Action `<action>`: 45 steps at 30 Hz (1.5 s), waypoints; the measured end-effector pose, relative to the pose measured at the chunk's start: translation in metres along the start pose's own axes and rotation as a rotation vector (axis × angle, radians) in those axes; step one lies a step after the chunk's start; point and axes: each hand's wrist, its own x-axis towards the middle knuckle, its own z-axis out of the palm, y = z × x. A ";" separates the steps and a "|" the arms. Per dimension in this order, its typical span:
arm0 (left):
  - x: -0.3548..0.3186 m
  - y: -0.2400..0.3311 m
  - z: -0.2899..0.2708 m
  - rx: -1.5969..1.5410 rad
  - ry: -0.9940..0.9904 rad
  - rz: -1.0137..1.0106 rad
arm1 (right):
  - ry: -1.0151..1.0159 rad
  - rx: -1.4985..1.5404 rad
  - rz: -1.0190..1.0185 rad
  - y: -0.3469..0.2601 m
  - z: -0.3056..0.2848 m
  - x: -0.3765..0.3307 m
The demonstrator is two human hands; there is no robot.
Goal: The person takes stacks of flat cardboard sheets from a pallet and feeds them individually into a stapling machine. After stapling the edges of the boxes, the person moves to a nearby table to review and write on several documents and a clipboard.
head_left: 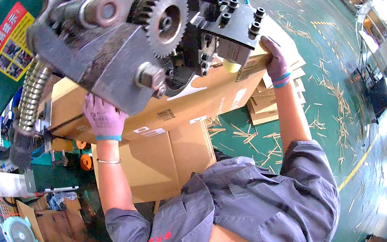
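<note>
A brown cardboard box (219, 89) with printed marks lies crosswise in front of me, beneath the dark metal head (116, 65) of a machine. My left hand (103, 117), in a pinkish glove with a teal cuff, grips the box toward its left end. Its fingertips reach over the upper edge. At the right end, my right hand (276, 59), gloved alike, holds the box's corner, thumb upward; some of its fingers are hidden. A toothed gear wheel (167, 23) sits on the machine above the box, and the machine covers the middle of the upper edge.
Flat cardboard (154, 162) lies below the box, close to my body. Stacked cardboard (265, 109) stands beyond it at the right. Cardboard strips (337, 103) litter the green floor. A ribbed metal hose (33, 95) hangs left of the machine head; a round blue-green fan (20, 234) is lower left.
</note>
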 end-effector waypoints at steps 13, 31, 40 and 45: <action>0.003 0.009 -0.012 0.298 0.130 0.140 | 0.115 0.053 0.151 -0.052 0.052 -0.022; -0.154 -0.022 0.087 -1.419 0.300 -1.275 | 0.341 -0.181 0.005 -0.088 -0.187 0.052; -0.105 0.094 0.114 -1.658 0.195 -1.234 | 0.136 0.147 0.169 -0.096 -0.210 0.097; -0.094 0.202 0.211 -0.953 0.196 -0.982 | 0.079 -0.067 -0.172 -0.104 -0.325 0.182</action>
